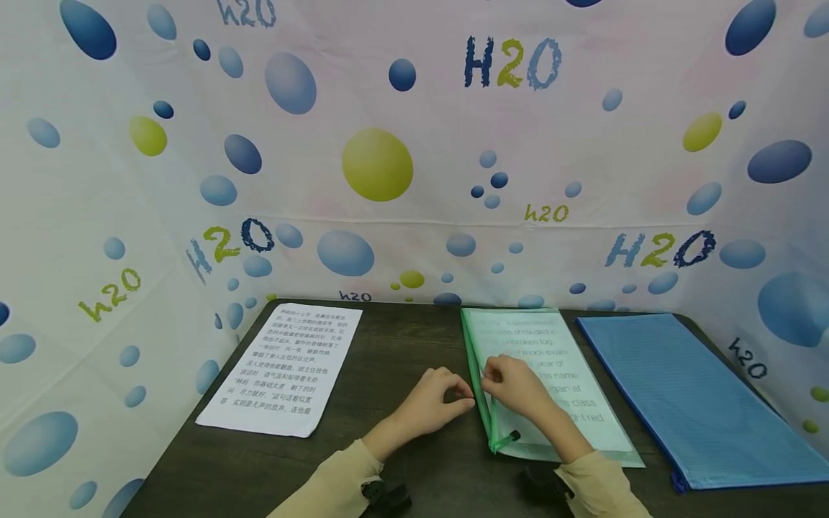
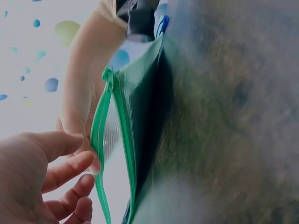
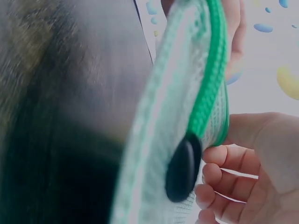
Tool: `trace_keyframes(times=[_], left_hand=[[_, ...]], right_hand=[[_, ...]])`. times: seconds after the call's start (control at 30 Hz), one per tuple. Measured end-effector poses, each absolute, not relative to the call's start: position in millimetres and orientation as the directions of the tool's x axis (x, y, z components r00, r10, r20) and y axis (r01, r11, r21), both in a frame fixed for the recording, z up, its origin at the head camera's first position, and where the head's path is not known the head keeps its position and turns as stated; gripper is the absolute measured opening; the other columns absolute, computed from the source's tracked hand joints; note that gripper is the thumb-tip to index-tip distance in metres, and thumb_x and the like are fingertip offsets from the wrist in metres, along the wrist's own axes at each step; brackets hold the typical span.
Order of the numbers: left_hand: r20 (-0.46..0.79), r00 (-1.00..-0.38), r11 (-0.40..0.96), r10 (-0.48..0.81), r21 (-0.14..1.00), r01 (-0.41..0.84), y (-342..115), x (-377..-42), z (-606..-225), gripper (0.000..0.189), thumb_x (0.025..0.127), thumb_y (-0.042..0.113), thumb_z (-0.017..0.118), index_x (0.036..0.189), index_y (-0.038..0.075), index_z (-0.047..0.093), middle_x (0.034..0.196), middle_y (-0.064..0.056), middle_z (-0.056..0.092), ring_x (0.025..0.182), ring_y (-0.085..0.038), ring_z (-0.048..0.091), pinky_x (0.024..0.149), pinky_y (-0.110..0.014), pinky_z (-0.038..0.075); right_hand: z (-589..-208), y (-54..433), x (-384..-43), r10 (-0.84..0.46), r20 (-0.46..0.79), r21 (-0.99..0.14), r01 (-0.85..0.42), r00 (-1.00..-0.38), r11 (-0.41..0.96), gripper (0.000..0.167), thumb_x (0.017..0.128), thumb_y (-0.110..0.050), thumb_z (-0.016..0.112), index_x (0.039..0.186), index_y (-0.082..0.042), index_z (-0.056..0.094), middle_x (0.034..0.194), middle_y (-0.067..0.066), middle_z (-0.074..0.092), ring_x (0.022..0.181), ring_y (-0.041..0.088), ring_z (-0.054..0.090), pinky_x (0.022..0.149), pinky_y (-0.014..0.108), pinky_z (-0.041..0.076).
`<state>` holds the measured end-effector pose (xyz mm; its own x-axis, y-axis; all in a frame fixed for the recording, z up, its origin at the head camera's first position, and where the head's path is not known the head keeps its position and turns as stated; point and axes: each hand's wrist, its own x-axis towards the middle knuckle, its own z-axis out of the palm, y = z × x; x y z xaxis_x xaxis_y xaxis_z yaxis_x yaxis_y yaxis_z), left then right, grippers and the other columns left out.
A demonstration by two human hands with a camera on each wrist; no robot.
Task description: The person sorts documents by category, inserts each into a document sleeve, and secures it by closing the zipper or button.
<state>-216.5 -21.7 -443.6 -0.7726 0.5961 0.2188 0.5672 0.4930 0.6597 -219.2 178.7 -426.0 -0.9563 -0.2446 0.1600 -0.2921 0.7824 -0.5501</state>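
Note:
A green mesh zipper bag (image 1: 563,446) lies on the dark table with a sheet of printed English text (image 1: 583,381) showing through it. Its zipped left side gapes apart, as the green zipper edges (image 2: 122,126) in the left wrist view show. My right hand (image 1: 521,388) pinches the upper zipper edge between thumb and fingers. Just left of the bag is my left hand (image 1: 430,403), fingers loosely bent, holding nothing visible. In the left wrist view its fingertips (image 2: 84,161) are close to the right hand's. A black zipper pull (image 3: 183,169) hangs on a green cord near the lower corner.
To the left on the dark table (image 1: 388,338) lies a white sheet of printed Chinese text (image 1: 278,370). A blue mesh zipper bag (image 1: 706,403) lies to the right of the green one. Behind the table hangs a white backdrop (image 1: 440,201) with blue and green dots.

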Motion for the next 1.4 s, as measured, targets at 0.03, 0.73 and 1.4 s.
trace_keyframes(times=[0.03,0.73,1.4], left_hand=[[0.217,-0.760,0.485,0.612,0.657,0.578,-22.2,-214.0,-443.0,0.013,0.093,0.029,0.065,0.097,0.019,0.072,0.095,0.002,0.064,0.086,-0.011,0.051,0.081,-0.023,0.038],[0.159,-0.661,0.532,0.734,0.471,0.704,-6.7,-178.0,-442.3,0.023,0.085,0.046,0.072,0.085,0.026,0.061,0.086,0.013,0.053,0.075,0.001,0.037,0.068,-0.014,0.032],[-0.021,-0.755,0.211,0.655,0.965,0.157,-6.3,-188.1,-443.8,0.012,0.089,0.016,0.069,0.092,0.004,0.069,0.076,0.007,0.062,0.067,-0.003,0.055,0.062,-0.019,0.045]], right_hand=[[-426.9,179.7,-220.0,-0.259,0.160,-0.560,-0.303,-0.953,0.771,0.018,0.086,-0.008,0.064,0.071,-0.013,0.056,0.065,-0.002,0.048,0.056,0.008,0.041,0.051,0.022,0.034],[-434.3,186.8,-224.2,-0.364,0.174,-0.601,-0.391,-0.915,0.697,0.020,0.090,-0.012,0.066,0.074,-0.012,0.055,0.065,-0.004,0.048,0.055,0.004,0.038,0.050,0.020,0.034],[-419.8,229.5,-186.9,-0.140,0.210,-0.686,-0.247,-0.968,0.684,0.016,0.096,-0.029,0.061,0.090,-0.014,0.062,0.076,0.001,0.059,0.065,0.003,0.046,0.056,0.023,0.039]])
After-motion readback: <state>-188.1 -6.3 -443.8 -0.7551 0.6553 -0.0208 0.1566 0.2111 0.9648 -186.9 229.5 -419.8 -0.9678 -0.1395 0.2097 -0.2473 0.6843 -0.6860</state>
